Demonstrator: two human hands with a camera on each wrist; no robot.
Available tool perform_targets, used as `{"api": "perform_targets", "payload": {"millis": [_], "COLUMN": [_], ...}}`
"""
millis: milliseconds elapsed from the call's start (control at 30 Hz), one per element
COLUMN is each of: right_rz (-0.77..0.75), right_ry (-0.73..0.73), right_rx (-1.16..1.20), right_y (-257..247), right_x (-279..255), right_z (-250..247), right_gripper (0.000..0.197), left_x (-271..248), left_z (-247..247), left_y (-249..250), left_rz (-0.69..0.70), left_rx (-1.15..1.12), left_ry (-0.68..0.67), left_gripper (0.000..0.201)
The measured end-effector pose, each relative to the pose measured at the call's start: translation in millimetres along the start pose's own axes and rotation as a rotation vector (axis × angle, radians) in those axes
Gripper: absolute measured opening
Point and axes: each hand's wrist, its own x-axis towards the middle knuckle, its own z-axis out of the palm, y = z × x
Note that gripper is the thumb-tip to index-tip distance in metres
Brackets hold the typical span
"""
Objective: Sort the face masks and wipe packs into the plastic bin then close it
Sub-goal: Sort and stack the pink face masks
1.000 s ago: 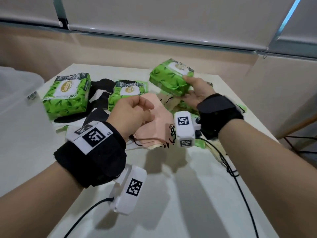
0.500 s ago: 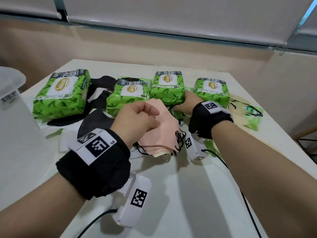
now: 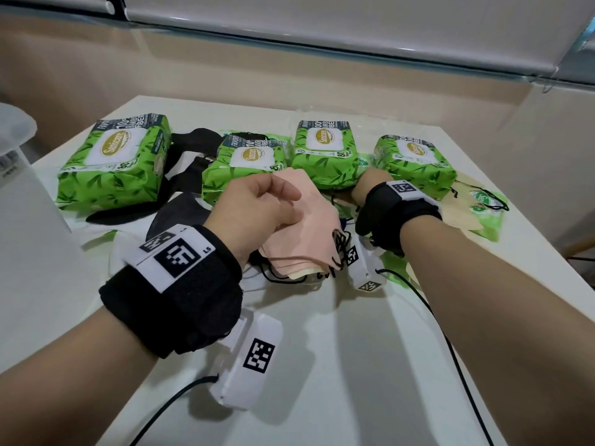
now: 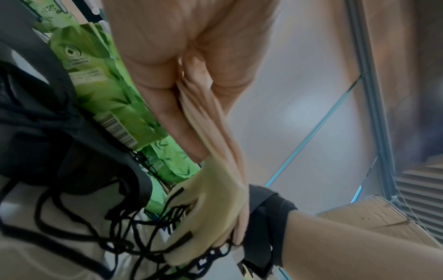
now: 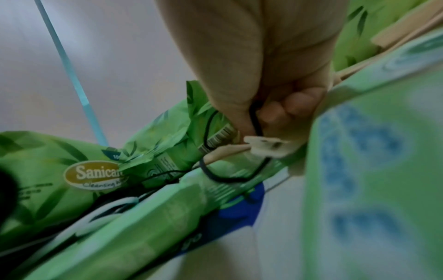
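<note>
White table [image 3: 322, 365], head view: left hand [image 3: 257, 207] clutching stacked pink masks [image 3: 309, 233], long axis slanting toward the near right, low over the table before four green wipe packs [image 3: 325, 152]. Left wrist view: thumb and fingers [image 4: 167, 98] pinching the stack's top, black loops dangling below. Right wrist view: right hand [image 5: 271, 79] curled round a beige mask [image 5: 263, 145] and its cord; best lifted slowly to free tangled loops

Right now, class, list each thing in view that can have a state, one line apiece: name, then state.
Left hand: grips the stack of pink masks.
Pink masks: held above the table, black loops dangling.
Right hand: fingers curled round a cream mask.
Cream mask: pinched at its corner, low among the packs.
Four large wipe packs: lying flat, flaps shut.
Black masks: loose on the table.
</note>
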Motion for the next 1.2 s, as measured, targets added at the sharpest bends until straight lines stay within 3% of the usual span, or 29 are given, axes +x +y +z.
{"api": "perform_targets", "payload": {"millis": [167,433,600,667,733,833,933,1033,1200], "right_rz": [0.000,-0.007,-0.070,-0.115,-0.166,-0.176,-0.162,-0.115,-0.139], "right_ry": [0.106,0.239,0.178,0.131,0.069,0.031,0.118,0.224,0.218], "right_rx": [0.081,0.424,0.573,0.625,0.585,0.467,0.277,0.275,0.264], "right_y": [16,27,28,27,23,20,19,22,21], "right_x": [-9,-20,-20,-20,-19,-20,-20,-21,-26], "right_z": [2,-4,1,7,13,15,12,7,2], "right_gripper": [0.032,0.041,0.021,0.033,0.028,0.040,0.035,0.025,0.020], "left_x": [-1,-10,-11,-10,-9,-5,-4,-6,-9], "left_z": [-6,-21,-26,-25,-23,-23,-22,-21,-23], "left_y": [0,5,4,3,0,-3,-3,-2,1], "left_rz": [0.008,0.034,0.028,0.034,0.047,0.077,0.083,0.064,0.053], "left_rx": [0.009,0.032,0.032,0.025,0.031,0.061,0.064,0.075,0.081], "left_ry": [0.027,0.058,0.068,0.063,0.071,0.095,0.078,0.045,0.032], "left_gripper": [0.028,0.027,0.026,0.026,0.026,0.025,0.021,0.018,0.018]}}
